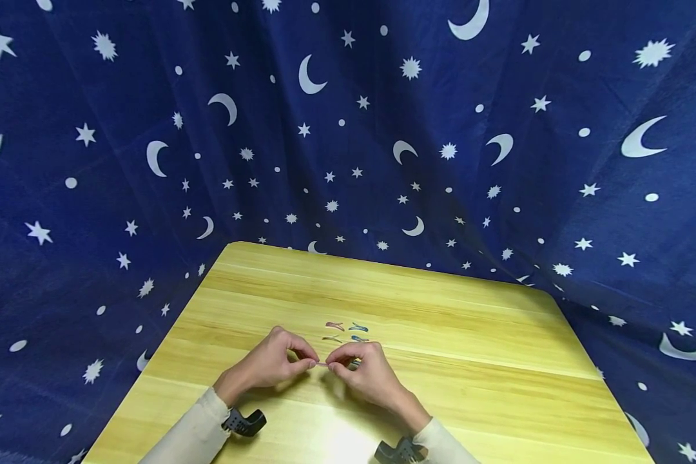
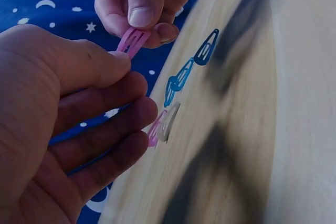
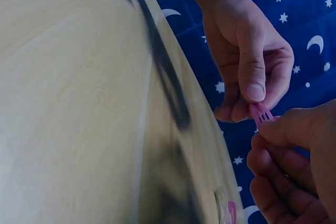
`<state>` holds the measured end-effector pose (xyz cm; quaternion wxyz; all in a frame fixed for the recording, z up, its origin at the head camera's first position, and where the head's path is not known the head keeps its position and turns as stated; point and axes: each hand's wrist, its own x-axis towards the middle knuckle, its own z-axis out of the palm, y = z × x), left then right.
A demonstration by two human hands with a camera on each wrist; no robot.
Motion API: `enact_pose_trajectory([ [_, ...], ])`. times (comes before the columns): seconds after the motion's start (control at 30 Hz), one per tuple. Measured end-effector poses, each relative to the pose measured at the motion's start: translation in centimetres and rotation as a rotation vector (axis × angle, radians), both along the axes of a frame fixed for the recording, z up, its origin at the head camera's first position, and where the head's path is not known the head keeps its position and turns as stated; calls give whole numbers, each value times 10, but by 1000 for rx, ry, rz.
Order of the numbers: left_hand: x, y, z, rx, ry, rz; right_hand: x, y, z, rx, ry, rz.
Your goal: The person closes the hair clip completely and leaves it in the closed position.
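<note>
A pink snap hair clip is held above the table between both hands, each pinching one end with thumb and fingertips. My left hand comes from the left; in the left wrist view its other fingers are spread, loosely bent. My right hand grips the opposite end from the right. The right wrist view shows the same pink clip, partly covered by the fingertips. Just beyond the hands lie another pink clip, a beige clip and blue clips. A dark blue clip lies nearer the right hand.
The wooden table carries the loose clips near its middle. Behind and beside it hangs a dark blue curtain with white moons and stars. Black wrist devices sit on both forearms, over light sleeves.
</note>
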<state>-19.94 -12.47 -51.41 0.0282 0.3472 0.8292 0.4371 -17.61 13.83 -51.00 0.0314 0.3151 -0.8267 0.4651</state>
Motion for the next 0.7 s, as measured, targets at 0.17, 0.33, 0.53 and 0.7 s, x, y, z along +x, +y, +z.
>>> enact_pose_trajectory([
  [0.17, 3, -3, -1, -34, -9, -24, 3, -4, -1, 48, -27, 3],
  [0.33, 5, -3, -5, -61, 7, -52, 5, -7, -5, 71, -54, 27],
  [0.53, 7, -1, -10, -82, 36, -39, 7, -9, -9, 65, -89, 70],
  [0.7, 10, 0, -14, -113, 68, -30, 8, -10, -12, 73, -101, 80],
])
